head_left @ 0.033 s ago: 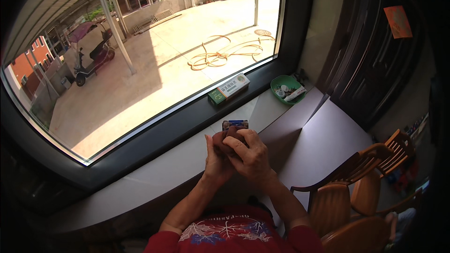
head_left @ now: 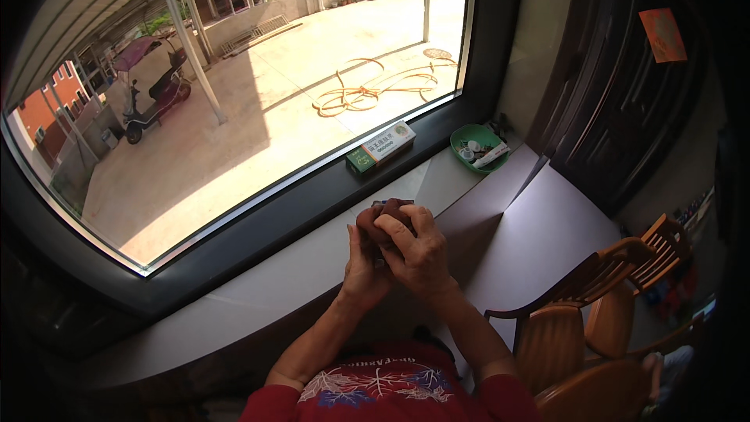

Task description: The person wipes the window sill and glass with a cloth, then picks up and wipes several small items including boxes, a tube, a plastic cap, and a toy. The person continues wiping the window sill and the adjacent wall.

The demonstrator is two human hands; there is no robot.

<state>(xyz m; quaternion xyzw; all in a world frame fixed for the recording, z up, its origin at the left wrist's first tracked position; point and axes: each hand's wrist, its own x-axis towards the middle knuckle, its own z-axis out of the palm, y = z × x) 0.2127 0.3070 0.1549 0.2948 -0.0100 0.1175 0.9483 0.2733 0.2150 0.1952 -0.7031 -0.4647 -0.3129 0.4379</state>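
Observation:
A bunched brown cloth (head_left: pixel 376 223) is held up in front of my chest, over the near edge of the white counter. My left hand (head_left: pixel 365 270) cups it from the left and below, thumb up along its side. The fingers of my right hand (head_left: pixel 419 250) curl over and press into its right side. Whether something is wrapped inside the cloth, I cannot tell. Just beyond it, the top edge of a small blue box (head_left: pixel 382 202) shows, mostly hidden behind the cloth.
On the dark window sill lies a long green and white box (head_left: pixel 380 146). A green plastic basket (head_left: pixel 480 148) with small items stands on the counter (head_left: pixel 234 309) at the far right. To the right are a white tabletop (head_left: pixel 556 215) and several wooden chairs (head_left: pixel 551 336).
The brown cloth has shifted up a little in my hands and now covers most of the small blue box behind it. My right fingers have moved slightly with it.

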